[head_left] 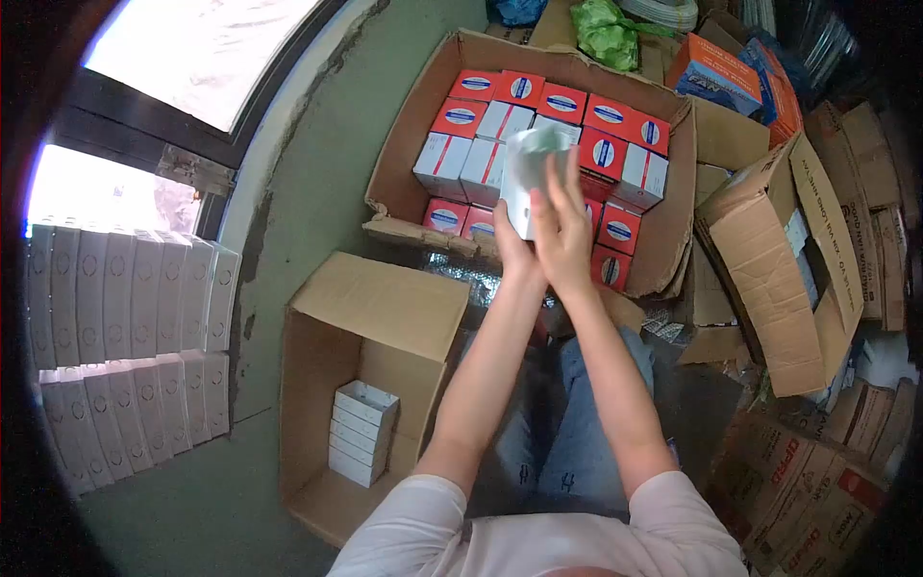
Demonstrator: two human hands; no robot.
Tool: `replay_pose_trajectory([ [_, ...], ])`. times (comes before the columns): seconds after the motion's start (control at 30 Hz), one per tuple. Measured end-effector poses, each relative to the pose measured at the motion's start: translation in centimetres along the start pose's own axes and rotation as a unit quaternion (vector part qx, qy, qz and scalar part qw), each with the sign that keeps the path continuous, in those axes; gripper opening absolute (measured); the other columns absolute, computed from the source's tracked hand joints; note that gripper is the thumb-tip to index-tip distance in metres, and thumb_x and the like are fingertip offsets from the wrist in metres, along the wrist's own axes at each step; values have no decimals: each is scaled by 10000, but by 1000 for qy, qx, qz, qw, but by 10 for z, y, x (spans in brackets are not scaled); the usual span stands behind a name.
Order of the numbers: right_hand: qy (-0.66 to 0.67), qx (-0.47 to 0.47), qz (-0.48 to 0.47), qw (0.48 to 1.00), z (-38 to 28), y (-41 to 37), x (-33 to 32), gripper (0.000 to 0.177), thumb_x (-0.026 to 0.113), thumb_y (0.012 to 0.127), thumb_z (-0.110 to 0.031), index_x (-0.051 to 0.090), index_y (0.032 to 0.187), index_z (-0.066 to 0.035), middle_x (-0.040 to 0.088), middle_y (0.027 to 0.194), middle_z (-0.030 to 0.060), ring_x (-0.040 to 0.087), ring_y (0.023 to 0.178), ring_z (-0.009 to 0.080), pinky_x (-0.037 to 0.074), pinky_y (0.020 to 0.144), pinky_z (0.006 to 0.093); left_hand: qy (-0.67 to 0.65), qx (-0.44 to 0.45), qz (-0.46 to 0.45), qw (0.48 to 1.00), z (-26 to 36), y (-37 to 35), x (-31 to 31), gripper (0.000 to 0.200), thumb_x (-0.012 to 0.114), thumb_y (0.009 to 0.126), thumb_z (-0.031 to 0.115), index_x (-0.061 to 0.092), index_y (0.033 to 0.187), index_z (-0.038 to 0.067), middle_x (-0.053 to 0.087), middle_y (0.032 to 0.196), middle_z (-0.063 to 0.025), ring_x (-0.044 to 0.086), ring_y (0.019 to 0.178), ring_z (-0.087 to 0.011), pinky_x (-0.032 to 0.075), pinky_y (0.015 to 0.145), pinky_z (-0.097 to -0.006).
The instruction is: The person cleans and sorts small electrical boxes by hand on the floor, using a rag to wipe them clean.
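Note:
Both my hands are raised over a large open carton (391, 197) of red-and-white boxes (602, 152). Between them is a small white box (519, 183), tilted upward, its top end blurred and greyish-green. My left hand (514, 242) grips the lower left side of this box. My right hand (563, 226) presses against its right side, fingers fairly straight and somewhat smeared by motion. Several boxes in the carton lie red face up with a blue-and-white oval; others show white sides with a red stripe.
An open cardboard box (385, 293) at lower left holds a stack of small white boxes (361, 433). Rows of white boxes (125, 293) stand by the window at left. Right are an open carton (769, 279), flattened cardboard (798, 490), an orange-and-blue box (716, 77) and a green bag (606, 34).

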State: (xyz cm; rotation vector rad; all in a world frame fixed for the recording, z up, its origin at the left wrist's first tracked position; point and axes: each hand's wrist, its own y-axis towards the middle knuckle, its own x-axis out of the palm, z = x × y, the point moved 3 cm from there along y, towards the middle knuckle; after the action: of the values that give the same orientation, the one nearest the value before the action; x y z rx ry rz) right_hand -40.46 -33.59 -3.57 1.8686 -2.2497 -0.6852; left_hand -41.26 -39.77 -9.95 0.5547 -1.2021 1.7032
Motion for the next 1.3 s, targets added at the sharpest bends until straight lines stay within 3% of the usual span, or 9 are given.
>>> replay_pose_trajectory([
  [0.1, -12, -6, 21, 1000, -1, -15, 9, 316, 683, 819, -183, 656, 1110, -63, 351, 1406, 242, 380, 1288, 351, 360, 1016, 364, -8, -10, -38, 999, 6, 10, -9, 501, 234, 961, 398, 453, 1281, 80, 540, 1230, -106, 513, 1130, -262, 421, 953, -416],
  [0.23, 74, 69, 45, 994, 23, -6, -3, 293, 673, 826, -132, 661, 1114, -85, 443, 1360, 202, 452, 1241, 282, 381, 984, 322, -3, -14, -32, 999, 19, -1, 2, 473, 278, 972, 391, 464, 1272, 76, 552, 1217, -91, 540, 1106, -240, 447, 929, -400],
  [0.43, 63, -3, 186, 980, 11, -6, -27, 436, 517, 879, -1, 462, 1311, -1, 518, 1309, 139, 515, 1171, 202, 415, 956, 314, -6, -2, -85, 996, 39, 9, 5, 478, 259, 986, 348, 432, 1291, 24, 533, 1241, -127, 532, 1127, -266, 437, 970, -410],
  [0.57, -80, -105, 59, 989, -3, -8, -13, 505, 501, 796, 52, 475, 1294, -22, 507, 1299, 179, 464, 1231, 316, 408, 994, 396, -31, -3, -62, 998, 36, 17, -9, 503, 252, 971, 379, 438, 1288, 35, 534, 1240, -123, 524, 1139, -266, 440, 958, -418],
  [0.77, -185, -135, -149, 962, 0, -17, 27, 470, 477, 878, -64, 421, 1344, -47, 368, 1416, 176, 276, 1343, 364, 254, 1097, 429, -5, 3, -40, 999, 41, 20, -24, 548, 244, 937, 425, 446, 1280, 49, 535, 1234, -132, 527, 1126, -285, 435, 952, -430],
  [0.97, -119, -75, 23, 990, 13, 3, -2, 480, 428, 942, -132, 307, 1392, -16, 257, 1454, 227, 218, 1356, 390, 242, 1098, 444, 86, 25, -29, 996, 39, 2, -9, 495, 290, 945, 396, 459, 1266, 59, 557, 1205, -106, 546, 1109, -250, 454, 928, -402],
  [1.07, -112, -108, -45, 987, 4, -23, 11, 451, 425, 943, -98, 338, 1376, -3, 307, 1442, 204, 268, 1352, 337, 249, 1098, 391, 45, 16, -30, 998, 33, 7, -24, 503, 275, 938, 388, 472, 1258, 53, 574, 1181, -115, 570, 1069, -261, 466, 911, -401],
  [1.17, -79, -40, -132, 987, -10, -49, 27, 473, 441, 921, -54, 349, 1385, -48, 325, 1436, 180, 345, 1308, 326, 328, 1054, 372, -9, 18, -25, 999, 43, 12, -52, 543, 234, 935, 408, 474, 1264, 49, 567, 1199, -123, 568, 1069, -279, 465, 911, -404],
  [1.3, -53, -72, -99, 991, -17, -43, 22, 500, 412, 904, -34, 313, 1395, -26, 317, 1427, 217, 329, 1312, 351, 302, 1070, 391, 16, 75, -25, 997, 51, -25, -33, 532, 222, 944, 423, 482, 1248, 72, 551, 1214, -128, 546, 1099, -280, 451, 933, -378],
])
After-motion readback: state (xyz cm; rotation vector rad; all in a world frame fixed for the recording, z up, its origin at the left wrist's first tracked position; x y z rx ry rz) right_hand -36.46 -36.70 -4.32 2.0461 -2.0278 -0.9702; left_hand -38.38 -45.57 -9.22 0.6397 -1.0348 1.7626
